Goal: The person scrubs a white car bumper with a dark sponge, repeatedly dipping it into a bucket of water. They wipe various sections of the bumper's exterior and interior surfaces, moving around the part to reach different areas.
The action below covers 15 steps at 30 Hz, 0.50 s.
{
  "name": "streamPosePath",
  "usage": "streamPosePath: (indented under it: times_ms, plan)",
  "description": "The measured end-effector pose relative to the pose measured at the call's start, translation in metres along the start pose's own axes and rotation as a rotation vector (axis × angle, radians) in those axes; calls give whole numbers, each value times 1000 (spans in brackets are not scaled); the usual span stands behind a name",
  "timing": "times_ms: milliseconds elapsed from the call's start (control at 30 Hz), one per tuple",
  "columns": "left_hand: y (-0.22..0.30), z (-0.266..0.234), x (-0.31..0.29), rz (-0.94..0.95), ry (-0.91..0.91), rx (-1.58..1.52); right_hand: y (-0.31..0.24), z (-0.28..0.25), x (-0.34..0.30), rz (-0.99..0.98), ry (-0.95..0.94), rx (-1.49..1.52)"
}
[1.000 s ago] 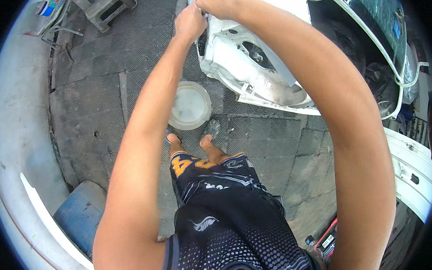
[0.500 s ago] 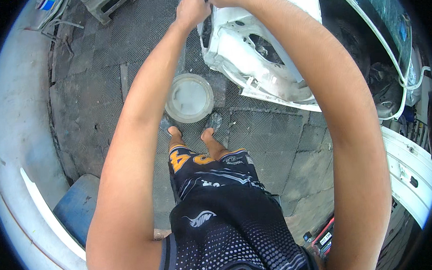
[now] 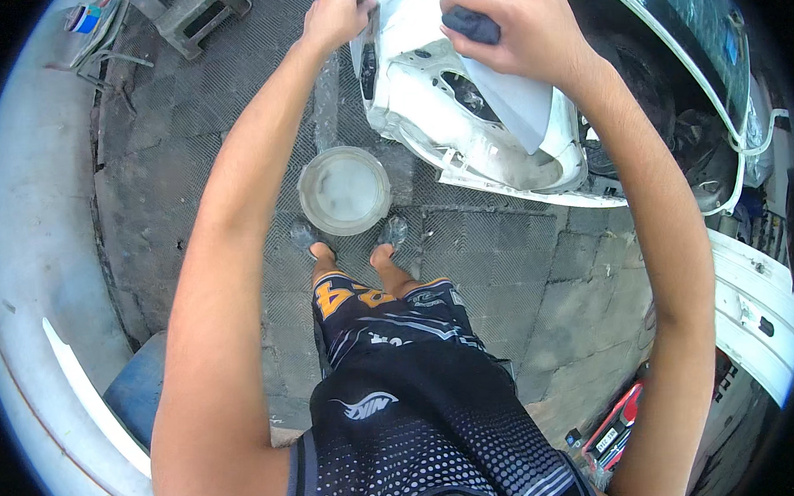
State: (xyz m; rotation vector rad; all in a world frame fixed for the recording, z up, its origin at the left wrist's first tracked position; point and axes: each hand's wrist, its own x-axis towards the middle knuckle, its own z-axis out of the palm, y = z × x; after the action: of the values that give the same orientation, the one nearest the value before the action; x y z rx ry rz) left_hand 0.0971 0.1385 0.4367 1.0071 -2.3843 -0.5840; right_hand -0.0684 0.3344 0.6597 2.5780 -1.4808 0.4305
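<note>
So over at 9 o'clock a pale curved car body panel [image 3: 27, 291] is seen along the rim, with a blue drum [image 3: 138, 397] tucked beside it around 8. Up at 11 a grey concrete block [image 3: 200, 8] is sat on the paved floor [image 3: 540, 277]. The left hand [image 3: 335, 16] is found at 12 o'clock, curled shut around the left edge of the white car body part [image 3: 427, 114], fingers wrapped over it. Just below, near the middle, a round bucket [image 3: 345, 190] of murky water is parked on the floor, right ahead of the bare feet. The white part itself is propped at 12 to 1 o'clock, tilted, with cut-outs showing. The right hand [image 3: 516, 26] is pressed on top of it at 1 o'clock, closed on a dark sanding block [image 3: 476, 23]. A car's windscreen [image 3: 698, 31] is caught at 2, and a red tool [image 3: 613, 429] lies at 5.
</note>
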Motion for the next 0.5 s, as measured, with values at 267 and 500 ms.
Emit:
streamPosePath:
  times_ms: [267,500]
  plan:
    - [-8,-3,2,-107,-115,84,4,10,-3,38,82,67]
    - [-5,-17,-20,84,-395,401,-1,10,-4,83,27,17]
